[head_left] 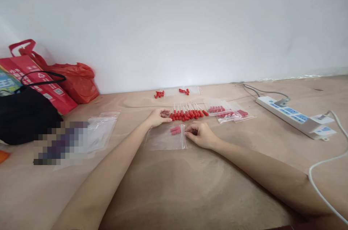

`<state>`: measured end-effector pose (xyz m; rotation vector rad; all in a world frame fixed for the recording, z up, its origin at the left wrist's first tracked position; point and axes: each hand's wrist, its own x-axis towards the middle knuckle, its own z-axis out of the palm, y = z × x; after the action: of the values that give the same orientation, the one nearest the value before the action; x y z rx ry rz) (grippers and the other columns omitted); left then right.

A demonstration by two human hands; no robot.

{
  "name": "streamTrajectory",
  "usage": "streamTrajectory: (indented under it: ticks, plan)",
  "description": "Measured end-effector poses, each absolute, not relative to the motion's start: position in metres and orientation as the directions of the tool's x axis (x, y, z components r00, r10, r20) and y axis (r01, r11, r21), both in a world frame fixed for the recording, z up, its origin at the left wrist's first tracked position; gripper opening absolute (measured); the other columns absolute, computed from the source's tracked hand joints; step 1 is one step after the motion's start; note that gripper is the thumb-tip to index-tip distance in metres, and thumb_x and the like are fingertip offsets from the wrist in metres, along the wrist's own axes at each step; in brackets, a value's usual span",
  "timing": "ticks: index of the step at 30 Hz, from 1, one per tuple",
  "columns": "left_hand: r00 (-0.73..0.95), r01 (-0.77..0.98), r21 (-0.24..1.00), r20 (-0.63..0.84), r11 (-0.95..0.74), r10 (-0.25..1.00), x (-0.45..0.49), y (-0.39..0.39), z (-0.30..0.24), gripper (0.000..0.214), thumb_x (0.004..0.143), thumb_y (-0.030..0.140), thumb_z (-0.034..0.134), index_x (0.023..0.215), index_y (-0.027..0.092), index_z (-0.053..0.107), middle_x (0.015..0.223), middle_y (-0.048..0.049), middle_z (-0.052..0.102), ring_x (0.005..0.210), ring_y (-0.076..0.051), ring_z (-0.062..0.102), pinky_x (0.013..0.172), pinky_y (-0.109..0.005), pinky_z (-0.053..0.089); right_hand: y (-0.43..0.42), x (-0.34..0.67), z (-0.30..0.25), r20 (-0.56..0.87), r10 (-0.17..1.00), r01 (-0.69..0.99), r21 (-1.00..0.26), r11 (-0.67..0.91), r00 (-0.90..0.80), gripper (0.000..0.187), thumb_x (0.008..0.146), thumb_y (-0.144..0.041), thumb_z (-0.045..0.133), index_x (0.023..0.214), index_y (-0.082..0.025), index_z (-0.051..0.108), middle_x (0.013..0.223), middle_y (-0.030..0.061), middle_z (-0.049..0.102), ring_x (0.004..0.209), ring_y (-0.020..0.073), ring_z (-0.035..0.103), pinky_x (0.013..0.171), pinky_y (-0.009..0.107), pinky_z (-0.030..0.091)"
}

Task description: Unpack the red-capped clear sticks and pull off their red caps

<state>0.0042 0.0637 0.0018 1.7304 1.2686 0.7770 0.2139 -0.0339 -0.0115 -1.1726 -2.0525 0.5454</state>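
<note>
My left hand (pixel 159 118) has its fingers closed at the left end of a row of red-tipped pieces with thin pale stems (pixel 187 114). Its fingertips meet the leftmost red tip. In front of the row lies a clear zip bag (pixel 160 141), flat on the table, with a few small red pieces (pixel 175 130) inside near its right end. At that bag's right edge, by the zip strip, my right hand (pixel 201 134) pinches with thumb and index finger. Just behind the right hand are several filled zip bags (pixel 228 112) holding similar red pieces, overlapping one another.
Loose red pieces (pixel 159 94) lie near the wall, beside another clear bag (pixel 194 90). Flat clear bags (pixel 102 128) lie at left, before a black bag (pixel 27 114) and red bags (pixel 81 83). A white power strip (pixel 293 115) with cables occupies the right.
</note>
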Motion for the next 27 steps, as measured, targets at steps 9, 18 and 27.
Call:
streamTrajectory:
  ticks: [9,18,27]
  plan:
    - [0.229,0.521,0.798,0.211,-0.303,0.950,-0.005,0.024,0.004,0.034,0.065,0.037,0.065,0.091,0.016,0.062,0.101,-0.0078,0.062,0.098,-0.023,0.056,0.093,-0.039,0.038,-0.031,0.211,-0.012,0.342,0.886,0.552,-0.694,0.462,-0.312,0.003,0.069,-0.019,0.061,0.067,-0.018,0.064,0.060,-0.0017,0.056,0.054,0.0080,0.046,0.053,0.020,0.037]
    - [0.570,0.691,0.441,0.155,-0.572,0.807,-0.008,-0.046,0.002,0.052,0.080,0.042,0.048,0.126,0.019,0.040,0.127,-0.0096,0.048,0.117,-0.024,0.044,0.097,-0.040,0.035,-0.027,0.203,-0.011,0.357,0.841,0.590,-0.600,0.540,-0.406,0.019,0.071,-0.029,0.062,0.088,-0.022,0.067,0.061,-0.0013,0.054,0.061,0.0104,0.045,0.062,0.023,0.036]
    - [0.589,0.689,0.429,0.140,-0.584,0.796,-0.007,-0.044,0.006,0.051,0.081,0.040,0.047,0.126,0.018,0.038,0.126,-0.0096,0.049,0.113,-0.023,0.047,0.095,-0.038,0.037,-0.026,0.202,-0.013,0.330,0.841,0.632,-0.556,0.539,-0.428,0.025,0.066,-0.035,0.067,0.083,-0.018,0.061,0.070,0.0000,0.053,0.069,0.0123,0.046,0.068,0.026,0.034]
